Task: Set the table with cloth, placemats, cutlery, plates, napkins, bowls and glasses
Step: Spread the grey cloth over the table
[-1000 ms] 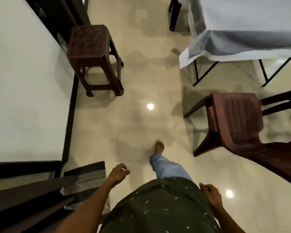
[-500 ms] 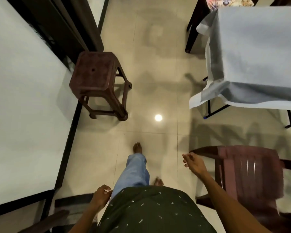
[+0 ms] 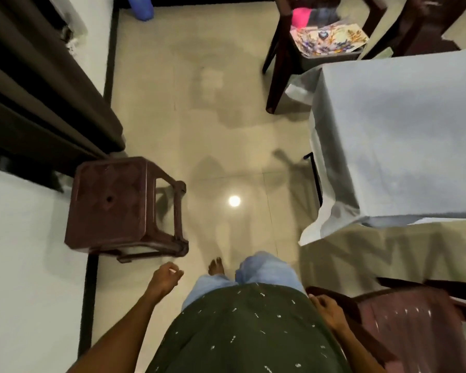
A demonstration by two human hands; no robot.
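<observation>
Two bare hands hang at the person's sides, neither holding anything. The left hand [image 3: 165,278] is out over the tiled floor [image 3: 213,125] with its fingers loosely curled; the right hand [image 3: 327,309] lies close to the hip, fingers relaxed, just beside the arm of a dark red plastic chair [image 3: 404,327] at the lower right. Between the hands show a dark green dotted shirt, light blue trousers and one bare foot [image 3: 216,266] on the floor. Ahead on the left, a dark red plastic stool [image 3: 113,203] stands by the white wall. On the right, the table is already covered by a pale grey cloth [image 3: 398,146], whose near corner droops toward the floor. Beyond the table, another dark chair [image 3: 283,57] carries a stack of floral placemats [image 3: 331,41] on its seat, with something pink behind them.
</observation>
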